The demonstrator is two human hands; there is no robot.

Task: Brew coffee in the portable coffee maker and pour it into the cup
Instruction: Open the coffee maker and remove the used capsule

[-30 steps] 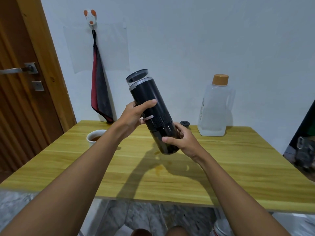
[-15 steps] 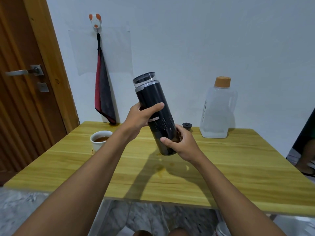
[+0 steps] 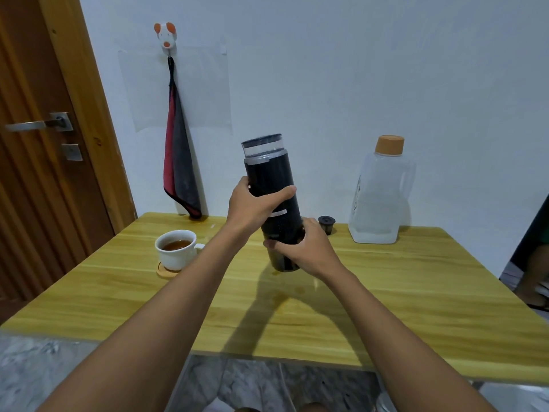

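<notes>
The black cylindrical portable coffee maker (image 3: 271,176), with a clear cap on top, is held nearly upright above the wooden table (image 3: 386,292). My left hand (image 3: 252,208) grips its middle. My right hand (image 3: 303,248) grips its lower section, and the bottom end hangs just over the tabletop. A white cup (image 3: 175,248) with brown coffee in it stands on a round wooden coaster (image 3: 165,272) at the left of the table, apart from both hands.
A clear plastic water jug (image 3: 380,197) with an orange cap stands at the back right. A small black capsule holder (image 3: 326,223) sits beside it. Small brown drops mark the table under the coffee maker. A cloth (image 3: 178,168) hangs on the wall; a wooden door (image 3: 35,144) is at left.
The coffee maker has swung from a leftward tilt to nearly upright and come lower toward the table. Both hands keep their grip on it.
</notes>
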